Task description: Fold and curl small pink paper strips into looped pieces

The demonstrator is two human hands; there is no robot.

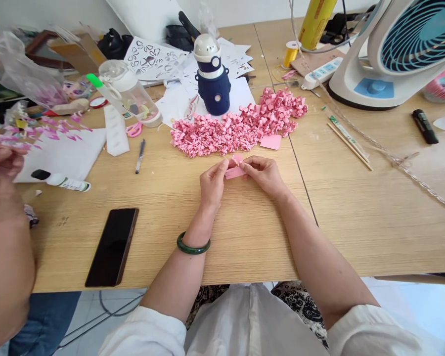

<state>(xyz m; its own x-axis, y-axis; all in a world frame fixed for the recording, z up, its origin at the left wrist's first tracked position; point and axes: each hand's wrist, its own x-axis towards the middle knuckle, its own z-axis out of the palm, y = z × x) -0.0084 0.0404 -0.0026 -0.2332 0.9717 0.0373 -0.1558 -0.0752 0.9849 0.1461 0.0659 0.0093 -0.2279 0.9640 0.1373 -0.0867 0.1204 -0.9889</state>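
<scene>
Between my two hands is a small pink paper strip (pixel 236 171), pinched near its upper part, where a curled piece shows. My left hand (pixel 213 183), with a dark green bangle on the wrist, has thumb and fingers closed on its left side. Closed on the right side of the same strip is my right hand (pixel 263 174). Just beyond them lies a long heap of small folded pink paper pieces (pixel 222 133). A flat pink paper piece (pixel 270 142) rests at the heap's front right edge.
A navy bottle (pixel 213 84) stands behind the heap. To the left are a phone (pixel 112 247), a pen (pixel 140 156), pink scissors (pixel 134 129) and a glue bottle (pixel 61 181). Another person's hand (pixel 2 160) is at far left. Sticks (pixel 350 146) and a fan (pixel 378 89) are right.
</scene>
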